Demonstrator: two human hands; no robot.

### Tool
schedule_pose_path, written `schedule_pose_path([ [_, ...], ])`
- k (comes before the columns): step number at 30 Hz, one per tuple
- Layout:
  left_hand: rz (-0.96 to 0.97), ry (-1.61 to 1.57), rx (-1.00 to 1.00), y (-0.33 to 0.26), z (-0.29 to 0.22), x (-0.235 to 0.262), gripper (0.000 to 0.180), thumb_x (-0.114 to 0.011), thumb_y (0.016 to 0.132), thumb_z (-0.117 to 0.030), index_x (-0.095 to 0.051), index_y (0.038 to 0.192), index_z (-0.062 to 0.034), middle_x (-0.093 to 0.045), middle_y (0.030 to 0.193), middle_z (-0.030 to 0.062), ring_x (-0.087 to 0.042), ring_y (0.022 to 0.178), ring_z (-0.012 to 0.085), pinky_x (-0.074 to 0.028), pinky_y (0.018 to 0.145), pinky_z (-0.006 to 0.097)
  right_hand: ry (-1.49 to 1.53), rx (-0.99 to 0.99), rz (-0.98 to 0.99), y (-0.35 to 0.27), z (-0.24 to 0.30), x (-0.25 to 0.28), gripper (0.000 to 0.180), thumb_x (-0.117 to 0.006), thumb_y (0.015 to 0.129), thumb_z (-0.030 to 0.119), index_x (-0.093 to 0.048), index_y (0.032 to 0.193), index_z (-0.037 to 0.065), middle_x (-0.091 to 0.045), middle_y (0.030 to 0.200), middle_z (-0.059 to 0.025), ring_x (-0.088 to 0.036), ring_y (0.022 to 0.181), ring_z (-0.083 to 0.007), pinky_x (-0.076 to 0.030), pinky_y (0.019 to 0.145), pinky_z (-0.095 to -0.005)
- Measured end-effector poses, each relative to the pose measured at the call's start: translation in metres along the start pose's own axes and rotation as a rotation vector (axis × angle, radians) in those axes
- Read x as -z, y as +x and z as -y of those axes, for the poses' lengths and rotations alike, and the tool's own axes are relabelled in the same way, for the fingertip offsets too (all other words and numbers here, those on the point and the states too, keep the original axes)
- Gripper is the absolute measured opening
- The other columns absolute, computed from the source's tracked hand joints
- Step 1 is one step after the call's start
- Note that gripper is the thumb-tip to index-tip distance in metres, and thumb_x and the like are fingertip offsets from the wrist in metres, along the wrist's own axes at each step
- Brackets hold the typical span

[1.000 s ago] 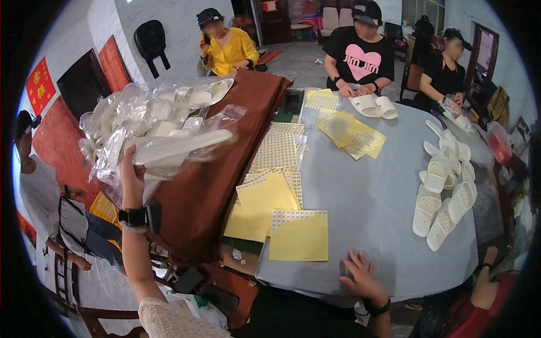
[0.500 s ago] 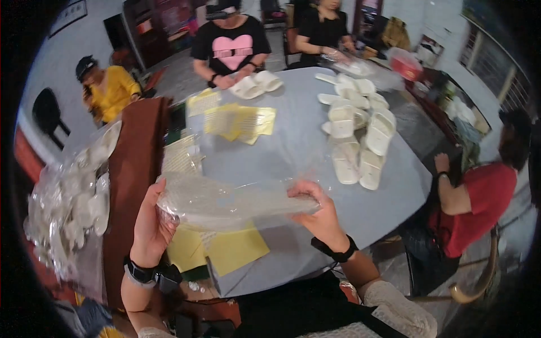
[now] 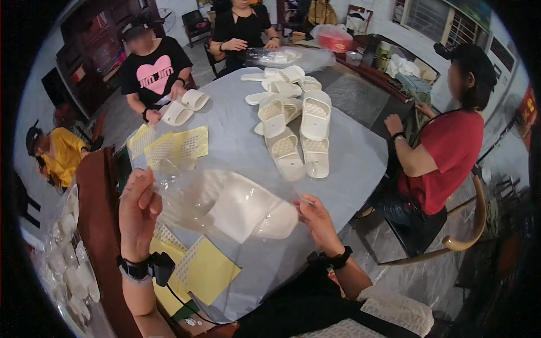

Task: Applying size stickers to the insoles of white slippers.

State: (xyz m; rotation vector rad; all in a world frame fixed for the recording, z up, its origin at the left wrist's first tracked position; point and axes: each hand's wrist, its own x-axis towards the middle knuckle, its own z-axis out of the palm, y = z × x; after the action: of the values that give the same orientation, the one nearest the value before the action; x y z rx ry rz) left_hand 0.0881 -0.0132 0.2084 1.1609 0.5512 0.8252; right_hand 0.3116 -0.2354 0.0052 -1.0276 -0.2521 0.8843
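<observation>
Head cam: left hand (image 3: 137, 211) and right hand (image 3: 317, 221) both have a closed grip on a clear plastic bag (image 3: 186, 197) with a white slipper (image 3: 248, 211) inside, held above the grey surface (image 3: 236, 129), near yellow sheets (image 3: 205, 270).

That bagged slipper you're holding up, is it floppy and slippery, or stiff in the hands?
The slipper probably holds its shape: it spans between the left hand and right hand without sagging. Its clear bag looks thin and crinkled, so likely floppy and a bit slick. It seems light, since fingertips alone carry it.
</observation>
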Motion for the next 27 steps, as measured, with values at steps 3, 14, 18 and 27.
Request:
schedule_pose_path([
  [3,0.049,0.079,-0.157,-0.004,-0.007,-0.024,0.015,-0.053,0.092,-0.016,-0.047,0.08,-0.0109,-0.031,0.052,-0.0081,-0.029,0.042,0.0012,-0.03,0.041,0.017,-0.451,0.442,-0.181,0.003,0.001,-0.008,0.054,-0.066,0.083,0.019,-0.039,0.129,0.005,-0.045,0.124,-0.0081,-0.051,0.097,-0.0162,-0.042,0.081,-0.0305],
  [14,0.051,0.318,-0.804,-0.015,-0.042,-0.05,0.014,-0.054,0.092,-0.019,-0.048,0.087,-0.0072,-0.043,0.059,-0.003,-0.038,0.047,0.0032,-0.036,0.045,0.019,-1.031,1.038,0.586,0.023,0.127,-0.206,0.073,-0.069,0.073,0.039,-0.041,0.134,0.01,-0.059,0.105,-0.0181,-0.062,0.083,-0.0327,-0.05,0.071,-0.0423],
  [18,-0.092,0.486,-0.908,-0.01,-0.041,-0.041,0.027,-0.054,0.091,-0.02,-0.051,0.111,-0.0009,-0.06,0.091,0.0058,-0.057,0.083,0.0122,-0.044,0.075,0.024,-0.914,1.271,0.455,0.075,0.132,-0.255,0.027,-0.059,0.082,0.028,-0.062,0.068,0.005,-0.063,0.071,-0.0132,-0.062,0.068,-0.0314,-0.049,0.057,-0.0428],
  [27,-0.124,1.01,-0.151,-0.07,0.077,0.107,0.044,-0.063,0.085,-0.013,-0.047,0.124,0.0014,-0.054,0.12,0.0141,-0.052,0.111,0.0205,-0.045,0.088,0.03,-0.627,0.686,-0.084,0.253,0.202,-0.124,0.034,-0.052,0.089,0.029,-0.059,0.089,-0.004,-0.064,0.083,-0.0177,-0.062,0.077,-0.0284,-0.05,0.073,-0.0362],
])
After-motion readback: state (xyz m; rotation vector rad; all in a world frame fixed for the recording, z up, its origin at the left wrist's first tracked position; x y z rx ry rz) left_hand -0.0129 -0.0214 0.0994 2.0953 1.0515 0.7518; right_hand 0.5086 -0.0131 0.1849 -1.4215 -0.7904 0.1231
